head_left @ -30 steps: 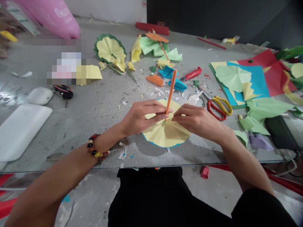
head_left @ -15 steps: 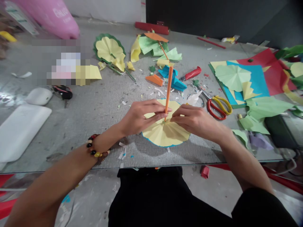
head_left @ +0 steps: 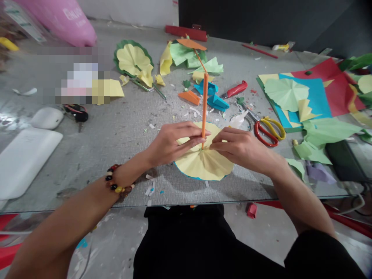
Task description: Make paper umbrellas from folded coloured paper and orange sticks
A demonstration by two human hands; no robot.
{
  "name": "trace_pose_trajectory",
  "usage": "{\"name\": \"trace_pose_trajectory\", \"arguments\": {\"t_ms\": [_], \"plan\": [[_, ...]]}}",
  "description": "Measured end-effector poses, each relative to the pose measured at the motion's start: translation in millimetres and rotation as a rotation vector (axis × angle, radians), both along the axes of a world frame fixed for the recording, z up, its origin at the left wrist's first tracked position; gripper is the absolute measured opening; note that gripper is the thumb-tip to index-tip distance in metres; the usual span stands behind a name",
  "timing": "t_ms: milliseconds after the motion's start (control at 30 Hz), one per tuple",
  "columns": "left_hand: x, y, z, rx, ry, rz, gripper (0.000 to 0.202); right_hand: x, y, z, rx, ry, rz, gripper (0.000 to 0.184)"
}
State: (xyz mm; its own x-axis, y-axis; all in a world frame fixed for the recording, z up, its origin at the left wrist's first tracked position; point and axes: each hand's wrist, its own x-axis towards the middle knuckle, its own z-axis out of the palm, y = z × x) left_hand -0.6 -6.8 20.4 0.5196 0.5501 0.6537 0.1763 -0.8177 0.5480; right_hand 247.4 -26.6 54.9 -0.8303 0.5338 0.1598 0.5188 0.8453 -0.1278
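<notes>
My left hand (head_left: 180,143) pinches an orange paper stick (head_left: 205,102) low down, between thumb and fingers. The stick stands nearly upright, its lower end at the middle of a pleated yellow paper disc (head_left: 203,166) with a scalloped blue edge. On the disc's right side my right hand (head_left: 232,145) is closed, thumb and fingertips pinching the paper near the stick's foot; the exact grip is partly hidden by the fingers. Beyond the stick lie blue folded paper scraps (head_left: 217,102) and an orange folded scrap (head_left: 188,97).
Scissors (head_left: 269,130) with red and yellow handles lie right of my right hand, near a red-handled cutter (head_left: 236,89). Coloured paper sheets (head_left: 315,95) are stacked at right. A yellow and green paper flower (head_left: 130,60) lies at the back. A white case (head_left: 29,161) sits at left.
The orange stick's top has swung slightly left, so it stands more upright. Both hands remain almost in the same place on the disc.
</notes>
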Motion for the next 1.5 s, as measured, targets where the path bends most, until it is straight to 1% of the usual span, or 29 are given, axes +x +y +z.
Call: {"name": "trace_pose_trajectory", "arguments": {"t_ms": [200,367,533,633,733,867,967,1033,1167,1233,1300,1367,1433,1500], "plan": [[0.0,0.6,-1.1,-0.016,0.019,0.010,0.019,2.2,0.6,-1.8,0.033,0.001,0.014,0.026],[0.0,0.7,-2.1,-0.031,0.018,0.012,0.019,0.7,-0.2,-1.9,0.019,0.011,0.014,0.028],[-0.3,0.9,-1.7,-0.022,0.014,-0.002,0.020,-0.1,0.5,-4.5,0.037,0.001,0.024,0.027],[-0.2,1.0,-2.0,-0.021,0.007,-0.007,0.020,1.5,1.2,-3.1,0.021,0.013,0.000,0.027],[-0.1,1.0,-2.3,-0.022,0.008,-0.006,0.019,0.8,0.5,-2.7,-0.010,0.028,0.016,0.028],[-0.3,1.2,-2.4,-0.011,0.003,-0.002,0.020,0.6,0.0,-1.3,-0.001,0.013,0.005,0.029],[-0.5,1.3,-2.6,-0.023,0.019,-0.002,0.020,2.3,-0.4,4.2,-0.023,0.045,-0.034,0.025],[-0.5,1.3,-2.7,-0.029,0.020,-0.006,0.020,2.0,-1.3,6.3,-0.053,0.093,-0.033,0.023],[-0.2,1.0,-2.2,-0.021,0.000,0.002,0.019,-2.7,-2.1,0.6,-0.052,0.095,0.021,0.024],[-0.1,0.8,-1.8,-0.021,0.006,0.005,0.019,-3.4,-1.1,-0.4,-0.025,0.070,0.009,0.024],[-0.2,0.8,-1.6,-0.019,0.008,0.011,0.018,-0.5,-0.5,5.1,-0.016,0.058,-0.032,0.022],[-0.2,0.9,-2.0,-0.018,0.006,0.020,0.017,6.6,-2.0,16.8,-0.027,0.049,-0.088,0.020],[-0.2,1.2,-2.8,-0.022,-0.004,0.026,0.016,17.7,-6.5,30.1,-0.049,0.016,-0.158,0.016],[-0.1,1.5,-4.0,-0.030,-0.021,0.030,0.014,31.7,-12.7,39.9,-0.027,-0.011,-0.247,0.011]]}}
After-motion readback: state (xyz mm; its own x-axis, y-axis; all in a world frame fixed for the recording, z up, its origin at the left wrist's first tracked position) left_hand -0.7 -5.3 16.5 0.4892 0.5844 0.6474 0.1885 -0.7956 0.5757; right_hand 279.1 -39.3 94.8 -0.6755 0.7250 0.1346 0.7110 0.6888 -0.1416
